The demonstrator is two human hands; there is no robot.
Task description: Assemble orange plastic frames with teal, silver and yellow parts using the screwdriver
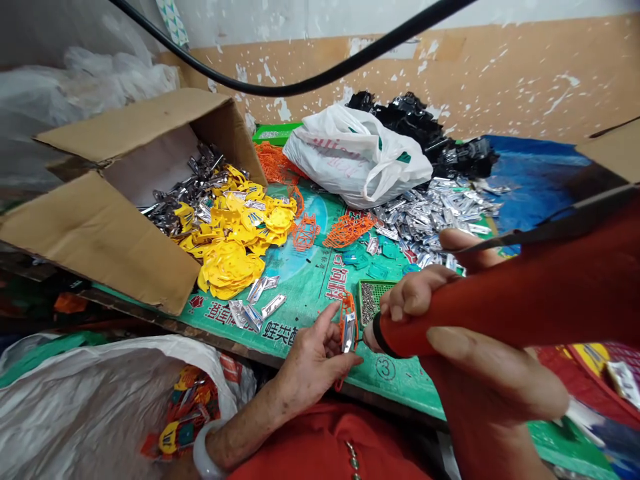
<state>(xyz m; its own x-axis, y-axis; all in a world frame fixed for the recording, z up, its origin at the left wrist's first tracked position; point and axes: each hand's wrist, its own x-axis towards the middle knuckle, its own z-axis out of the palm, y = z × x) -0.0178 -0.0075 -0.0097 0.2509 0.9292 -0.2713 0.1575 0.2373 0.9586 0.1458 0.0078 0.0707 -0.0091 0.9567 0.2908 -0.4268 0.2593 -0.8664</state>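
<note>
My left hand [311,353] grips an orange plastic frame [349,302] upright near the table's front edge. A shiny silver metal piece [349,333] lies against that frame. My right hand [493,377] is wrapped round a red power screwdriver [505,293], large in the view. Its tip points left and meets or nearly meets the side of the orange frame; contact is hard to make out. Just behind the hands is a small green tray [384,287] of screws. A few loose silver pieces [250,315] lie to the left of my left hand.
A cardboard box [95,233] spills dark metal pieces and yellow plastic parts [233,267]. Behind are a white plastic bag [345,147], silver pieces [430,217] and black parts [415,120]. A sack [115,407] stands at lower left. A black cable [280,89] hangs across the top.
</note>
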